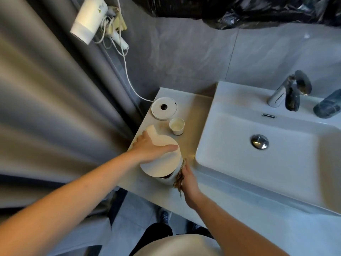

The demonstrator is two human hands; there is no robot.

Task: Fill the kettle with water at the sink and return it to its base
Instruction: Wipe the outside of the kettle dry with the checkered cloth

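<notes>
The white kettle [167, 179] stands on the counter left of the sink [212, 145], off its round white base [163, 108], which lies further back with a cord running up the wall. My left hand [149, 149] lies across the kettle's flat lid [162, 166], thumb on top and fingers over its far left edge. A dark gap shows under the lid's near edge. My right hand [188, 179] presses against the kettle's right side at a brown braided handle wrap [180, 179]; its fingers are hidden. The faucet [279, 94] stands behind the basin.
A small paper cup [176, 126] stands between the base and the kettle. Two dark bottles [292, 99] stand by the faucet. A grey curtain [55, 117] hangs at the left. A white hair dryer [88, 20] hangs on the wall above.
</notes>
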